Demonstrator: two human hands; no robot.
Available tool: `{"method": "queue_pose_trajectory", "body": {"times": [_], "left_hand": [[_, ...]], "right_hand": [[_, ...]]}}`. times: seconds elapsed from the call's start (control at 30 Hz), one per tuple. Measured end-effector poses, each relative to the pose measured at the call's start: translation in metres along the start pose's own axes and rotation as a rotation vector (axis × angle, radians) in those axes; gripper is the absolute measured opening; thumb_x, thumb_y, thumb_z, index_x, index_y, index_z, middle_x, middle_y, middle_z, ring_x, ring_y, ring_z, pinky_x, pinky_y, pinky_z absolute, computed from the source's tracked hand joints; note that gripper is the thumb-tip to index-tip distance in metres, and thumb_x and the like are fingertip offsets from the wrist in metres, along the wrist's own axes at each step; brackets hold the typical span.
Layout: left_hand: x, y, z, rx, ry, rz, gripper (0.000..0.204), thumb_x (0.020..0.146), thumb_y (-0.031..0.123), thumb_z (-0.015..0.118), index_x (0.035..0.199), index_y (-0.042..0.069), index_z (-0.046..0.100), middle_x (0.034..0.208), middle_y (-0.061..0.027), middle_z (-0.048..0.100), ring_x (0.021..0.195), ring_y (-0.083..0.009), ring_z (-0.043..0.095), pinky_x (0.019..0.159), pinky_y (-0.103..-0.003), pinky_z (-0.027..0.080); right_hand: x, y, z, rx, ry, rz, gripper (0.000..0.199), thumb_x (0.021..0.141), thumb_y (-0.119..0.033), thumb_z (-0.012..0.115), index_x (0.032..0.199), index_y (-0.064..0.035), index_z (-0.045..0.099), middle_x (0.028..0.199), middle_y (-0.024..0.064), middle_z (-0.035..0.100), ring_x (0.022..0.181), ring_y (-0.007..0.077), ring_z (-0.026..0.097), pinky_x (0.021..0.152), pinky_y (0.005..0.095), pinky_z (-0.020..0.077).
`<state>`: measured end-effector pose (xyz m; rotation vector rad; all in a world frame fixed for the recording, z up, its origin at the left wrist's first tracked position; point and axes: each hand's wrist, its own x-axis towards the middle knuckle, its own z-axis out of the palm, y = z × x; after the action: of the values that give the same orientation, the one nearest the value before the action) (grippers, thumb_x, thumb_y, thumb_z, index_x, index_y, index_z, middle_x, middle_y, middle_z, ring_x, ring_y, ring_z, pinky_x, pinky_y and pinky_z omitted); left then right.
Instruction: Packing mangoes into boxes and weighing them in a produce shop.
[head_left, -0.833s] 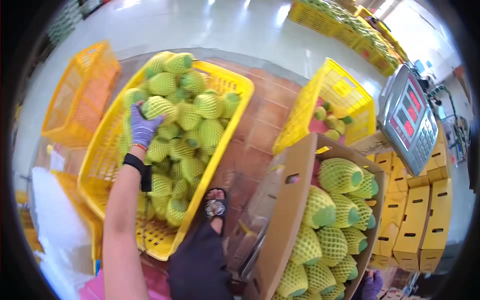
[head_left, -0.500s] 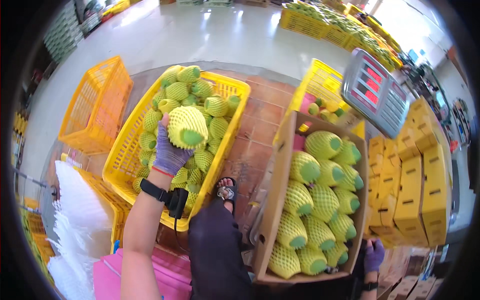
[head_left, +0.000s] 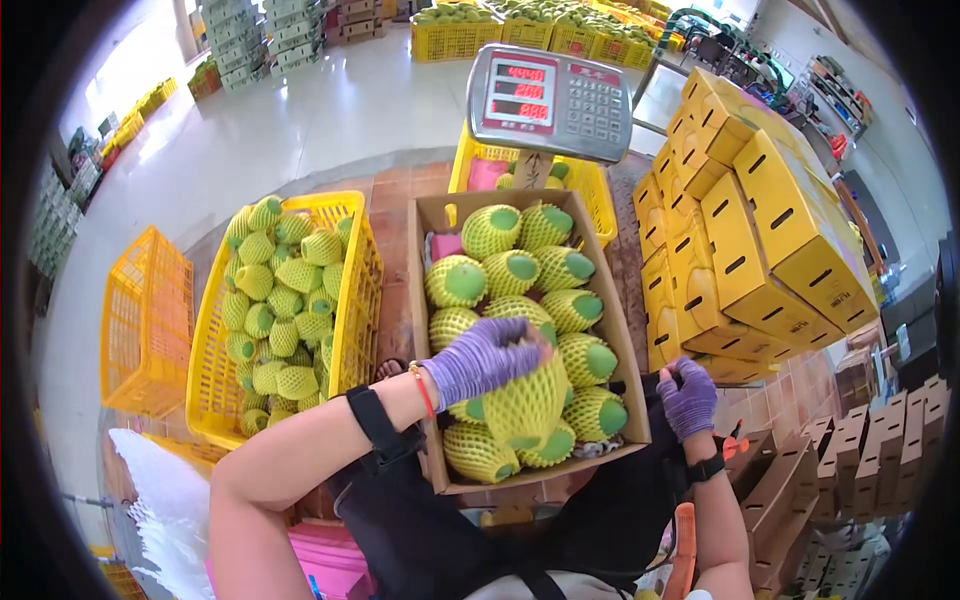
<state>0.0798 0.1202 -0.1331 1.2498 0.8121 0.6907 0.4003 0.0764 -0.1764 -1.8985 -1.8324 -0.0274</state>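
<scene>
My left hand (head_left: 482, 360), in a purple glove, grips a green fruit wrapped in yellow foam netting (head_left: 525, 402) and holds it over the near end of a cardboard box (head_left: 424, 300). The box is packed with rows of the same netted fruit (head_left: 510, 272). My right hand (head_left: 686, 397), also gloved in purple, rests on the box's near right corner with its fingers curled over the edge. A black strap sits on my left forearm and a black band on my right wrist.
A yellow plastic crate (head_left: 362, 300) full of netted fruit stands to the left, with an empty orange-yellow crate (head_left: 145, 320) beyond it. A digital scale (head_left: 548, 102) stands behind the box. Stacked yellow cartons (head_left: 760, 230) fill the right side. White foam nets (head_left: 165, 505) lie at lower left.
My left hand lifted a netted fruit out of the yellow crate and carried it right to the cardboard box. My view swung right, bringing the scale and the yellow cartons in.
</scene>
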Motion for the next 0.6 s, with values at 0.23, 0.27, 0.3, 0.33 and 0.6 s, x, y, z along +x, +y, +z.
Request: {"method": "queue_pose_trajectory", "body": {"times": [0.23,0.27,0.3,0.33,0.6], "left_hand": [[-0.037,0.035,-0.035,0.479,0.247,0.202,0.026,0.08,0.017,0.065,0.1,0.002,0.06,0.09,-0.002,0.062,0.083,-0.0108,0.055,0.076,-0.024,0.044],[-0.049,0.036,-0.044,0.269,0.331,0.21,0.025,0.08,0.016,0.064,0.1,0.002,0.06,0.091,-0.0019,0.062,0.082,-0.0101,0.056,0.076,-0.024,0.044],[-0.064,0.033,-0.049,0.266,0.486,0.151,0.023,0.081,0.015,0.063,0.099,0.002,0.061,0.09,-0.0011,0.062,0.082,-0.0087,0.055,0.075,-0.023,0.044],[-0.076,0.031,-0.056,0.265,0.622,0.182,0.021,0.082,0.015,0.063,0.098,0.002,0.061,0.09,-0.0003,0.062,0.081,-0.0074,0.055,0.074,-0.022,0.044],[-0.109,-0.031,-0.069,-0.086,0.715,0.036,0.012,0.083,0.012,0.06,0.089,0.002,0.062,0.083,-0.0026,0.063,0.074,-0.0087,0.058,0.07,-0.023,0.048]], "right_hand": [[-0.002,0.014,-0.001,0.102,0.006,0.04,0.011,0.074,-0.017,0.062,0.074,-0.0065,0.057,0.069,0.0108,0.057,0.07,0.0285,0.057,0.064,0.0378,0.0445],[-0.003,0.017,-0.001,0.146,0.012,0.067,0.011,0.074,-0.017,0.062,0.074,-0.0066,0.058,0.069,0.011,0.058,0.07,0.0286,0.057,0.064,0.0378,0.0446],[-0.005,0.019,0.0,0.182,0.004,0.118,0.011,0.075,-0.017,0.063,0.074,-0.0066,0.058,0.07,0.0112,0.058,0.069,0.0286,0.057,0.064,0.0379,0.0446],[-0.006,0.02,-0.001,0.205,-0.035,0.148,0.011,0.074,-0.017,0.063,0.075,-0.0064,0.058,0.07,0.0113,0.058,0.069,0.0288,0.057,0.064,0.0377,0.0447],[-0.005,0.014,-0.006,0.11,0.04,0.076,0.012,0.072,-0.016,0.064,0.073,-0.0056,0.06,0.068,0.0119,0.058,0.069,0.0297,0.057,0.064,0.038,0.0442]]}}
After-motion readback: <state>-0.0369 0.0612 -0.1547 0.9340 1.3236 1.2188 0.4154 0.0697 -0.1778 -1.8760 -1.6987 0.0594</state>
